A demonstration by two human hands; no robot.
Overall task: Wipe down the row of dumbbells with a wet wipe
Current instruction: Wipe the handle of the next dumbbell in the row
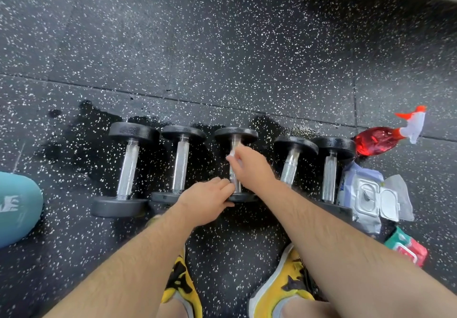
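Currently five dumbbells are lying side by side in a row on the speckled rubber floor (pixel 222 45), their chrome handles pointing away from the person: the leftmost dumbbell (pixel 128 169), the second dumbbell (pixel 180 167), the middle dumbbell (pixel 236 134), the fourth dumbbell (pixel 290 167) and the rightmost dumbbell (pixel 330 179). Dark wet patches (pixel 81 125) are glistening on the floor around them. Both hands are working on the middle dumbbell, close to each other but on different parts of it. The left hand (pixel 210 199) is gripping its near end plate, fingers curled over the top and thumb tucked beneath. The right hand (pixel 249 167) is pinching a white wet wipe (pixel 232 155) against the upper part of the handle; the wipe is blurring in the frame, so its folds are not readable. Just beyond the right end of the row a red spray bottle (pixel 376 142) with a white and orange trigger is lying on its side. Beside the rightmost dumbbell a wipes pack (pixel 366 196) is sitting with its lid flipped open, and a green and red packet (pixel 408 246) is lying nearer the person. A teal object (pixel 17 206) is showing at the left edge. Two yellow shoes (pixel 180 280) are planted below the forearms.
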